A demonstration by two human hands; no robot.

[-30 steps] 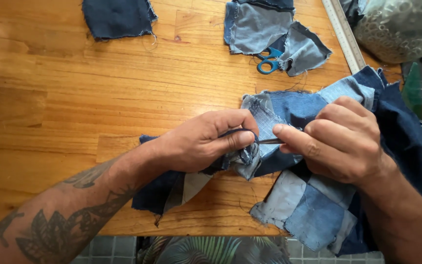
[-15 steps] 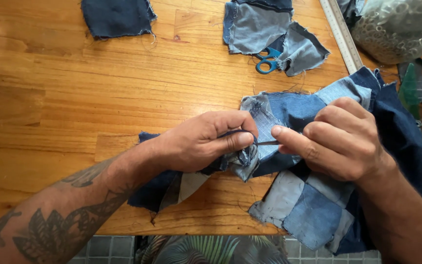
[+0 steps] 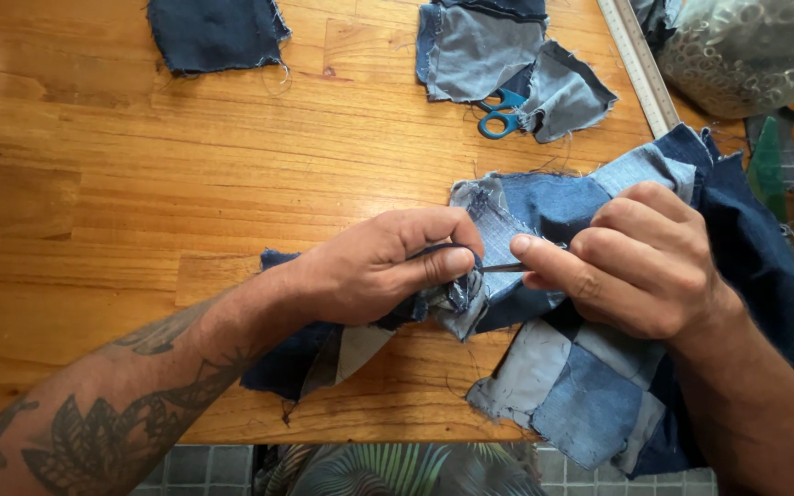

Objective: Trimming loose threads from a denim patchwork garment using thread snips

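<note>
Right at the near edge of the wooden table (image 3: 140,184), both hands meet over a patchwork piece of sewn denim squares in dark blue, pale blue and grey (image 3: 590,395). This piece is the landmark. The left hand (image 3: 374,266) is closed on a bunched fold at the patchwork's left end — thumb pressed against forefinger, pinching the frayed cloth. The right hand (image 3: 640,262) lies on top of the patchwork's middle, fingers curled narrow around a thin dark metal tool (image 3: 504,267); whether that is a needle or a ripper I cannot tell. Its tip points into the pinched fold.

Beyond the patchwork, further up the table, blue-handled scissors (image 3: 500,112) lie partly under loose grey-blue denim scraps (image 3: 507,60). Far to the upper left of the patchwork sits a dark navy square of denim (image 3: 216,32) — well apart. A pale ruler (image 3: 640,64) runs slantwise above the patchwork's right end.
</note>
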